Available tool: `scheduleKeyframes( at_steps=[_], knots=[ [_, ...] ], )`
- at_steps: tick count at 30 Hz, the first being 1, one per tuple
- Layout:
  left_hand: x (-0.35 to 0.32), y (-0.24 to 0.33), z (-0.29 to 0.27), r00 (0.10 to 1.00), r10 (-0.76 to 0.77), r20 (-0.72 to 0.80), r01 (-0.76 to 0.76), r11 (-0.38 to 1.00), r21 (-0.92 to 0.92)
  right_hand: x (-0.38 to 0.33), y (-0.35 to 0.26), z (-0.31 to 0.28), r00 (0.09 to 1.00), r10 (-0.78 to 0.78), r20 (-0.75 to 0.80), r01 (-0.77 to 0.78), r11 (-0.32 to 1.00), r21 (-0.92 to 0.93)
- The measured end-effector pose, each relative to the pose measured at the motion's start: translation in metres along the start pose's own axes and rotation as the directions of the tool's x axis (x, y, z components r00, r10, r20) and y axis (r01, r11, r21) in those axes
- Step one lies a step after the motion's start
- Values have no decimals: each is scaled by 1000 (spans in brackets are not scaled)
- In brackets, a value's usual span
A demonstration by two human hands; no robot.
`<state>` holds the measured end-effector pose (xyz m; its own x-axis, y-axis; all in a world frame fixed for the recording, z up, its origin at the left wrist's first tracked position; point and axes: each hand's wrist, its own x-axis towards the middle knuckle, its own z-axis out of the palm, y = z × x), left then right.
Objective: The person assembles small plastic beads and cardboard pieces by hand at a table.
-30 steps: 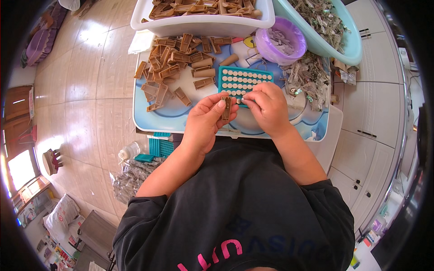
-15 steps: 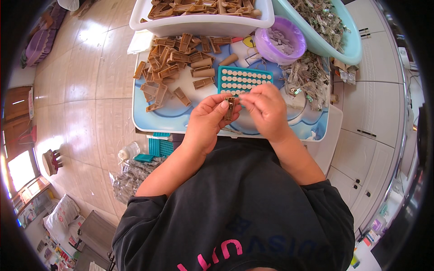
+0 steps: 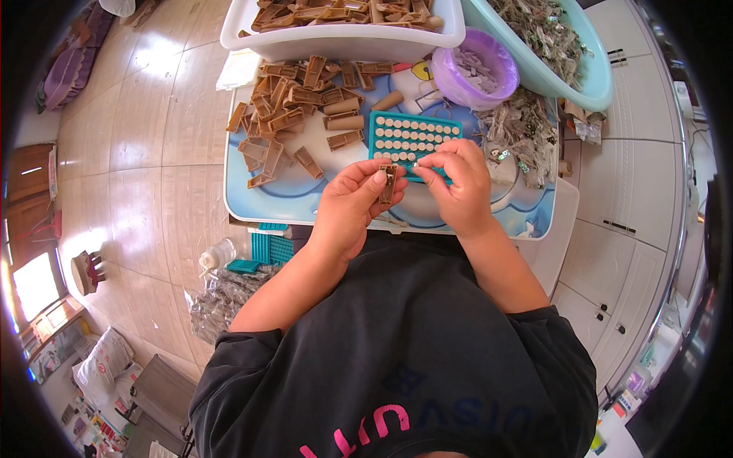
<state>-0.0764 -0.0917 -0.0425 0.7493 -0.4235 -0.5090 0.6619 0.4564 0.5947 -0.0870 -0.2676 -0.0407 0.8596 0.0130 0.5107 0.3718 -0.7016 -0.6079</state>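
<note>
My left hand (image 3: 345, 200) is closed round a small brown plastic casing (image 3: 388, 183), its hollow side facing up and the thumb on its edge. Something small and pale shows inside the casing. Just to its right, my right hand (image 3: 463, 187) pinches a tiny whitish piece (image 3: 414, 165) between thumb and fingertips, apart from the casing. Behind both hands lies a teal tray (image 3: 372, 136) with rows of round cream-coloured pieces; my right fingers cover its near right corner.
Loose brown casings (image 3: 286, 111) are heaped at the table's left, below a white bin (image 3: 343, 50) of more casings. A purple bowl (image 3: 489, 95) holds grey pieces. Bundled wired parts (image 3: 519, 133) lie at right, under a large mint basin (image 3: 599, 80). Plastic bags (image 3: 221, 301) sit on the floor.
My right hand has drawn slightly right, away from the casing, and the whitish piece now shows at its fingertips. My left hand has stayed put with the casing.
</note>
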Motion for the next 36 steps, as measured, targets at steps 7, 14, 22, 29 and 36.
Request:
scheduleKeyframes(
  at_steps=[7,14,22,29,36],
  knots=[
    [1,-6,-1,1000,9,28,-8,1000,-16,2,-16,7,998,-22,62,18,997,72],
    [0,-4,-2,1000,1,21,-1,1000,-5,-1,-12,8,996,-69,63,64,994,85],
    [-2,3,-3,999,25,-36,-26,1000,-2,0,4,9,983,-111,149,133,980,-148],
    [-1,4,-2,999,26,-40,-26,1000,-8,1,2,9,985,-123,119,135,986,-102],
    [-1,2,-2,999,29,-33,-29,1000,0,4,-2,11,989,-97,111,110,987,-118]
  ],
)
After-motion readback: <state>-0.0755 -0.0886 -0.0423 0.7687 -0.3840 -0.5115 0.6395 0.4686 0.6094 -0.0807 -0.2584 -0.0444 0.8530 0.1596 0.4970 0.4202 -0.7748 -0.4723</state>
